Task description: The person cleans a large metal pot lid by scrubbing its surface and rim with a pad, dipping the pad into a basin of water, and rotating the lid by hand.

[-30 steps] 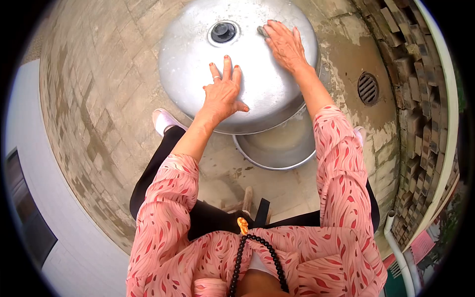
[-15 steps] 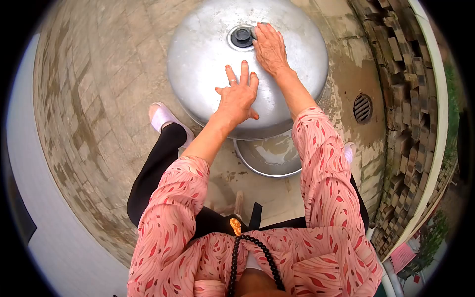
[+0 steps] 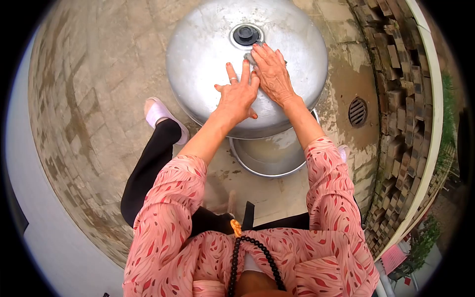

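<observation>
A large domed metal pot lid (image 3: 208, 64) with a black knob (image 3: 246, 34) at its centre lies in front of me. My left hand (image 3: 237, 96) rests on the near part of the lid, fingers spread, a ring on one finger. Under the flat fingers of my right hand (image 3: 273, 74), just below the knob, a grey scrubbing pad (image 3: 250, 59) is pressed against the lid. Only the pad's edges show, so I cannot tell its exact material. A metal basin (image 3: 277, 175) with cloudy water in it stands partly beneath the lid's near edge.
The floor is paved with worn, partly wet tiles (image 3: 109, 74). A round drain grate (image 3: 357, 112) is to the right, before a row of stacked bricks (image 3: 396, 123). My foot in a pale sandal (image 3: 158, 111) is left of the lid.
My right hand has slid the scrubbing pad from the right side of the knob down toward me, close to my left hand. My left hand has stayed in place.
</observation>
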{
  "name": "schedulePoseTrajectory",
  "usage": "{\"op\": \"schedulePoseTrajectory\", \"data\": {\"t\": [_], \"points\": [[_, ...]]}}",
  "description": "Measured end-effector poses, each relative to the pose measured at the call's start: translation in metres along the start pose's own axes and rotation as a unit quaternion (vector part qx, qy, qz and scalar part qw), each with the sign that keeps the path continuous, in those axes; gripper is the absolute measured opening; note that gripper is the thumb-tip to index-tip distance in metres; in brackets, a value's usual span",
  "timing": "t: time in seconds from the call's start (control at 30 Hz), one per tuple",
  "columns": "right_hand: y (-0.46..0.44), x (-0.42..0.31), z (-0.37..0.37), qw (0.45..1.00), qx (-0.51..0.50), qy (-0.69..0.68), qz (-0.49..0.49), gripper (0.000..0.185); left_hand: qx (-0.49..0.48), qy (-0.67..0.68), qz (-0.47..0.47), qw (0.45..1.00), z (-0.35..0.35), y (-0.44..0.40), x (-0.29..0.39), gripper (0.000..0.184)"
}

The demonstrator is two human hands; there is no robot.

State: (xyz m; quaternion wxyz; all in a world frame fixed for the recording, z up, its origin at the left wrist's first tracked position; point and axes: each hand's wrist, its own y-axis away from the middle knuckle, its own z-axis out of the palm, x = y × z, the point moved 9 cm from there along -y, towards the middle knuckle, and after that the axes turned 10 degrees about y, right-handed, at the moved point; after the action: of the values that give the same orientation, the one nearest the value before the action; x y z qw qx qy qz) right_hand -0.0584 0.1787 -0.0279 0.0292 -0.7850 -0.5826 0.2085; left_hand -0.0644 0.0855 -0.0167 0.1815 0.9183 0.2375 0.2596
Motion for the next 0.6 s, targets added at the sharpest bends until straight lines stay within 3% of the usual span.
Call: {"op": "schedulePoseTrajectory", "data": {"t": [0.07, 0.2, 0.33, 0.43, 0.6], "points": [[-0.001, 0.001, -0.003, 1.0, -0.009, -0.001, -0.024, 0.041, -0.001, -0.001, -0.001, 1.0, 0.001, 0.001, 0.0, 0.11], [-0.039, 0.028, 0.014, 0.997, 0.049, -0.017, 0.063, 0.037, -0.003, -0.004, 0.004, 1.0, 0.002, 0.002, 0.0, 0.11], [-0.004, -0.001, -0.008, 0.997, 0.053, -0.054, 0.008, 0.031, -0.009, 0.001, -0.003, 1.0, 0.001, -0.001, -0.001, 0.112], [0.006, 0.019, -0.011, 0.964, 0.042, -0.223, 0.141, 0.031, 0.0, 0.005, 0.002, 1.0, 0.002, 0.0, -0.002, 0.113], [-0.014, 0.03, -0.02, 0.969, 0.134, -0.142, 0.152, 0.024, 0.007, 0.006, 0.005, 1.0, -0.001, 0.001, -0.001, 0.112]]}}
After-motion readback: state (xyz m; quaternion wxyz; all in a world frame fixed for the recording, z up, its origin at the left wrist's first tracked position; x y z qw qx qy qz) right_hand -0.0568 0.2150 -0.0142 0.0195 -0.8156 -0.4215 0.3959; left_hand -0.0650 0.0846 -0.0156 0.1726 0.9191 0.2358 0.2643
